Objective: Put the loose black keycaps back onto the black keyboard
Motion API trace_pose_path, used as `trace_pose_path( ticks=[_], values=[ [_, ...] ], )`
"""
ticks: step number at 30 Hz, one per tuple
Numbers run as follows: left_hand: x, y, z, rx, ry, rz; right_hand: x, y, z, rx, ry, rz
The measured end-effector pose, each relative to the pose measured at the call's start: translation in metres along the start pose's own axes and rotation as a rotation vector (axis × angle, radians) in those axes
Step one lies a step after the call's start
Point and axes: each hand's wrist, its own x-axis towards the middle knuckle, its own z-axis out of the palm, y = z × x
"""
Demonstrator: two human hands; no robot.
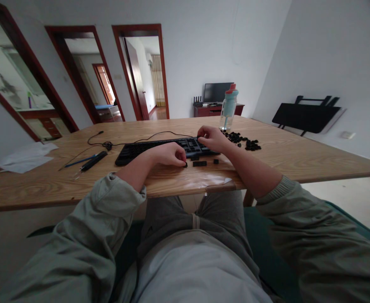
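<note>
Keyboard [189,145]: flat on the tabletop [286,151], beneath and between the two hands, its left end showing beyond the left wrist.
Left fingers: the left hand [167,154] is at the keyboard's near edge, thumb and fingers drawn together on a small key [186,164]; whether it is lifted cannot be told.
Right fingers: the right hand [213,139] is over the keyboard's right part, fingers curled down; I cannot tell whether they grip anything.
Near edge: a long key [199,163] lies in front of the keyboard, between the hands, with a square key [215,161] apart to its right.
Loose keys: a black heap [252,145] spreads beyond the right forearm, near the bottle [228,105], which stands upright.
Left side: the cable [108,145] lies in a bundle behind a black tool [94,161] and a blue tool [80,160], side by side; papers [27,158] lie farther left.
Far wall: a screen [217,92] stands on a cabinet [210,111], right of the doorways.
Right wall: a folded black table [307,116] leans there.
</note>
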Motion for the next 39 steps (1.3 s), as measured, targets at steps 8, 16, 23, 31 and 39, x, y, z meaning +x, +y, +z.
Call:
trace_pose_path(
  ticks=[8, 16, 23, 31, 39],
  values=[
    [0.000, 0.000, 0.000, 0.002, 0.003, 0.018, 0.000, 0.000, 0.001, -0.007, -0.012, 0.022],
    [0.010, -0.008, 0.002, 0.064, 0.519, 0.050, 0.002, -0.003, 0.004, 0.156, -0.137, 0.085],
    [0.012, 0.004, 0.007, 0.080, 0.661, 0.016, -0.001, -0.019, 0.006, 0.381, -0.260, 0.192],
    [0.012, 0.000, 0.006, 0.069, 0.639, 0.056, -0.002, -0.015, 0.004, 0.357, -0.350, 0.191],
    [0.014, -0.009, 0.004, 0.110, 0.485, 0.122, -0.001, -0.015, 0.000, 0.340, -0.311, 0.210]
  ],
)
